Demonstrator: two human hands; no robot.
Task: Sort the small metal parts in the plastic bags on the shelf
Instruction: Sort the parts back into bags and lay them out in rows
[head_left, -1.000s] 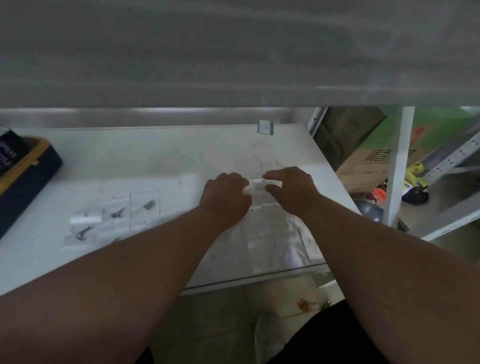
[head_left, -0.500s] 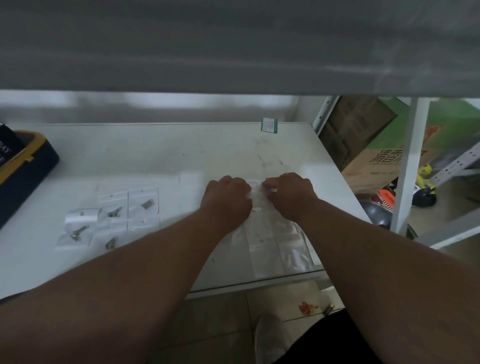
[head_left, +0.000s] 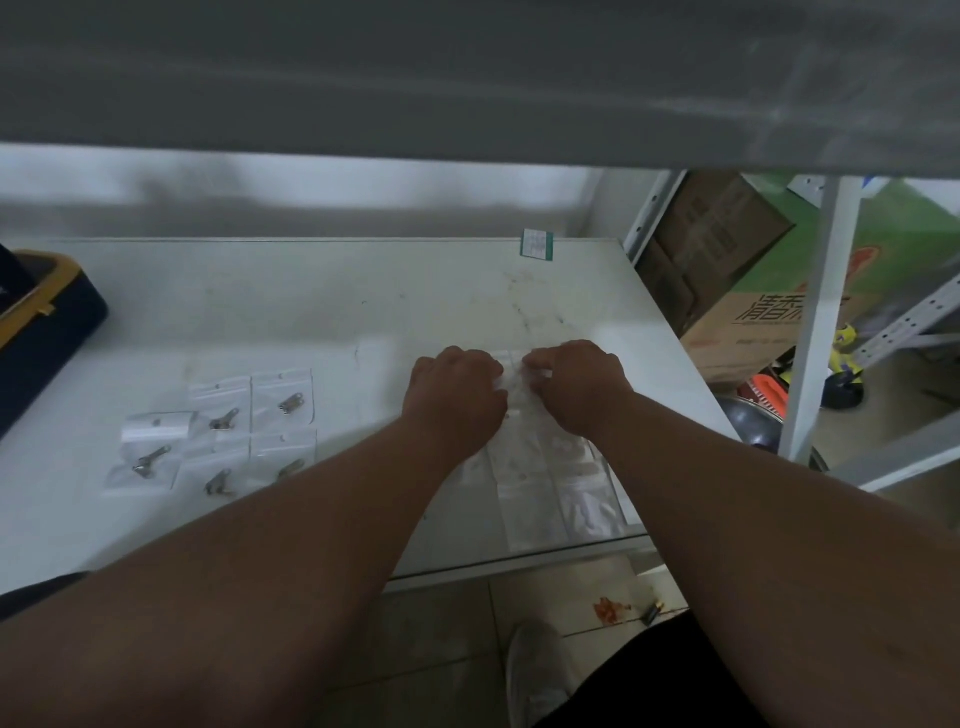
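Observation:
On the white shelf, my left hand and my right hand sit side by side, knuckles up, both pinching one small clear plastic bag between them. The bag's contents are hidden by my fingers. Below my hands lies a spread of clear, empty-looking bags reaching the shelf's front edge. To the left, several small bags with metal parts lie flat in rows, each holding one small grey piece.
A navy and yellow case sits at the shelf's left edge. A small green-edged label stands at the back. An upper shelf overhangs. Right of the white post are cardboard boxes and tools on the floor.
My hands lowered the pinched bag from above the pile down to the shelf surface and moved closer together. The view shifted slightly; the sorted bags at left stayed put.

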